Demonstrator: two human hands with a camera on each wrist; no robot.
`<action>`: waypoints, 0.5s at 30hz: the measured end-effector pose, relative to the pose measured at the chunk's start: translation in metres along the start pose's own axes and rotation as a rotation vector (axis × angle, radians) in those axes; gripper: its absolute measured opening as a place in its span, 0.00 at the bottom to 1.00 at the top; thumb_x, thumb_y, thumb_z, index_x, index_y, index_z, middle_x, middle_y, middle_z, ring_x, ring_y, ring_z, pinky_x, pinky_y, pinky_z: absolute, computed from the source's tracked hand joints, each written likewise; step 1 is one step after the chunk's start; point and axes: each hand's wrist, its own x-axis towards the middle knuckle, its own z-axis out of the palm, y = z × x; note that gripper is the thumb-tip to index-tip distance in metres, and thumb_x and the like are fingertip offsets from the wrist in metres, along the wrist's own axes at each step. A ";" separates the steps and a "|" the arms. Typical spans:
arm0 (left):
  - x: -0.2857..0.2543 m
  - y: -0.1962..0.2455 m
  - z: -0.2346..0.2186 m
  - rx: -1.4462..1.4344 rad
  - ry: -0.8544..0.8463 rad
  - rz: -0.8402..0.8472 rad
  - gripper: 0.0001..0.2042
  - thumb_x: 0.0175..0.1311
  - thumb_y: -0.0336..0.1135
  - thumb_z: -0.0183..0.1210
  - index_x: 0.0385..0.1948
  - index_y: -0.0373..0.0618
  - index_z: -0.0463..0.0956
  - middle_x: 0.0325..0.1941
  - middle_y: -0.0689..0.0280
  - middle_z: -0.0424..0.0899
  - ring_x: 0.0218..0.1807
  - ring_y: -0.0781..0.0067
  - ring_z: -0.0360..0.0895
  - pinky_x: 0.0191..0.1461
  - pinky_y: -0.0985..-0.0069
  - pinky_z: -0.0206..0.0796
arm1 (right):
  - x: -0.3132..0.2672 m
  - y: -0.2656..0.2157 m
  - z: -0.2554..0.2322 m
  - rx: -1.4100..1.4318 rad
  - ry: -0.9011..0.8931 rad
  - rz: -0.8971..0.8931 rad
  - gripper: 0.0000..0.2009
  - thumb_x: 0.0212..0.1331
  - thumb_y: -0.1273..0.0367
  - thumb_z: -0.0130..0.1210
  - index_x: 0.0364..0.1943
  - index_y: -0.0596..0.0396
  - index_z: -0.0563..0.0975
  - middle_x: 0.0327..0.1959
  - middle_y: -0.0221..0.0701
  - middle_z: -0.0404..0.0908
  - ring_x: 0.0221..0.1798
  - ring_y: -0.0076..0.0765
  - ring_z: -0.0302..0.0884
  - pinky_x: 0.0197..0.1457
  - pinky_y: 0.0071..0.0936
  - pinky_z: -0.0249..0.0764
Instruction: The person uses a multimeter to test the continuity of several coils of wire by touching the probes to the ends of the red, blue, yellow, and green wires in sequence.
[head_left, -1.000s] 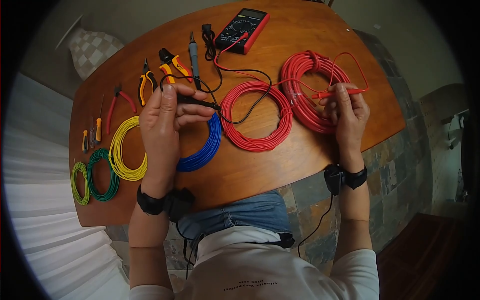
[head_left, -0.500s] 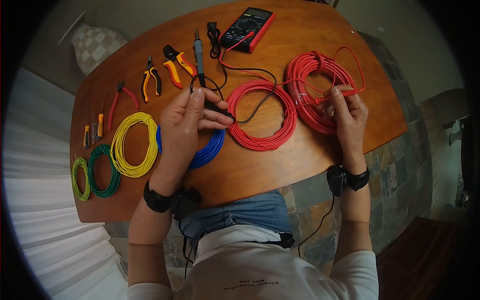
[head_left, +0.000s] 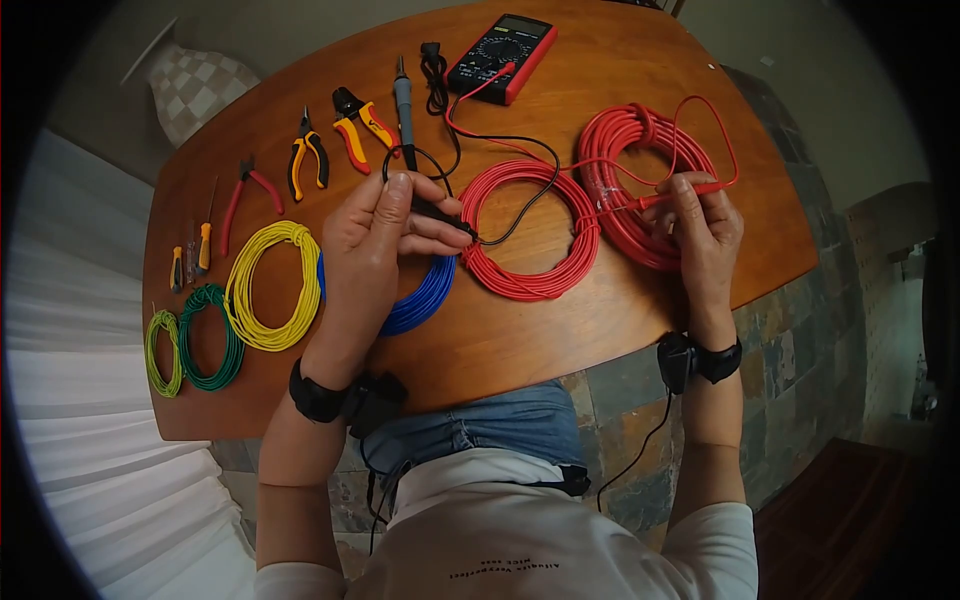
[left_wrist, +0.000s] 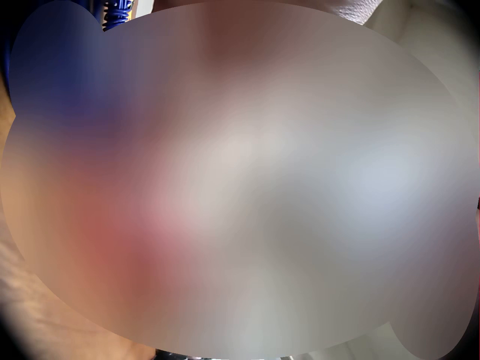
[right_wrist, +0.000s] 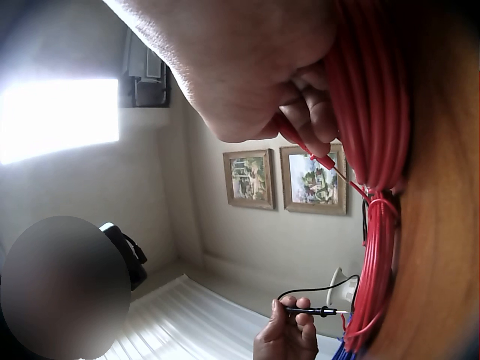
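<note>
My left hand [head_left: 375, 235] pinches the black probe [head_left: 440, 215], its tip at the left side of the thinner red wire coil [head_left: 482, 268]. My right hand [head_left: 708, 235] holds the red probe [head_left: 655, 201] between thumb and fingers, its tip pointing left toward that coil's upper right side. Behind the right hand lies the thicker red coil [head_left: 610, 150]. In the right wrist view the red probe [right_wrist: 324, 160] and the black probe [right_wrist: 311, 310] both point at the red wire; contact is hard to tell. Leads run to the multimeter [head_left: 503, 55]. The left wrist view is mostly blurred.
Blue [head_left: 425, 300], yellow [head_left: 245, 290], dark green [head_left: 233, 355] and light green [head_left: 160, 378] coils lie to the left. Behind them are a soldering iron [head_left: 403, 105], orange-handled strippers [head_left: 352, 145], pliers [head_left: 296, 170], red-handled cutters [head_left: 265, 183] and small screwdrivers [head_left: 205, 250].
My left hand has moved right with the black probe, to the thinner red coil's left side. The view has shifted slightly, and the right hand still holds the red probe.
</note>
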 end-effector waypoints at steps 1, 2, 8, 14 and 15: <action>0.000 0.000 0.000 -0.007 -0.004 0.008 0.16 0.73 0.39 0.41 0.37 0.34 0.71 0.34 0.56 0.80 0.30 0.71 0.82 0.32 0.82 0.76 | 0.000 0.000 -0.001 0.001 -0.003 0.005 0.09 0.65 0.68 0.50 0.33 0.59 0.75 0.22 0.31 0.80 0.22 0.18 0.74 0.23 0.13 0.65; 0.000 0.001 0.000 0.000 -0.004 0.002 0.16 0.73 0.39 0.41 0.37 0.34 0.71 0.34 0.56 0.80 0.30 0.70 0.82 0.32 0.82 0.76 | 0.000 0.000 -0.001 0.003 -0.006 0.010 0.09 0.65 0.68 0.50 0.33 0.59 0.75 0.22 0.31 0.80 0.22 0.18 0.74 0.23 0.14 0.65; 0.000 0.001 0.000 0.008 0.000 -0.014 0.16 0.73 0.39 0.41 0.37 0.34 0.71 0.34 0.56 0.80 0.30 0.70 0.83 0.32 0.82 0.76 | 0.000 0.001 -0.001 -0.013 -0.018 -0.006 0.08 0.65 0.68 0.50 0.34 0.60 0.75 0.22 0.32 0.80 0.21 0.18 0.74 0.23 0.14 0.65; 0.001 -0.001 -0.001 0.007 -0.009 -0.016 0.16 0.73 0.40 0.40 0.37 0.34 0.70 0.34 0.56 0.80 0.30 0.71 0.83 0.32 0.82 0.77 | 0.000 0.001 -0.001 0.017 -0.024 -0.004 0.07 0.65 0.69 0.50 0.34 0.60 0.75 0.23 0.33 0.80 0.22 0.18 0.75 0.23 0.14 0.66; 0.001 -0.001 -0.001 0.011 -0.013 -0.019 0.16 0.73 0.40 0.40 0.37 0.34 0.70 0.34 0.56 0.80 0.31 0.71 0.83 0.33 0.81 0.77 | 0.000 0.001 0.000 0.009 -0.021 -0.011 0.08 0.65 0.69 0.50 0.34 0.60 0.75 0.24 0.33 0.80 0.22 0.18 0.74 0.23 0.13 0.65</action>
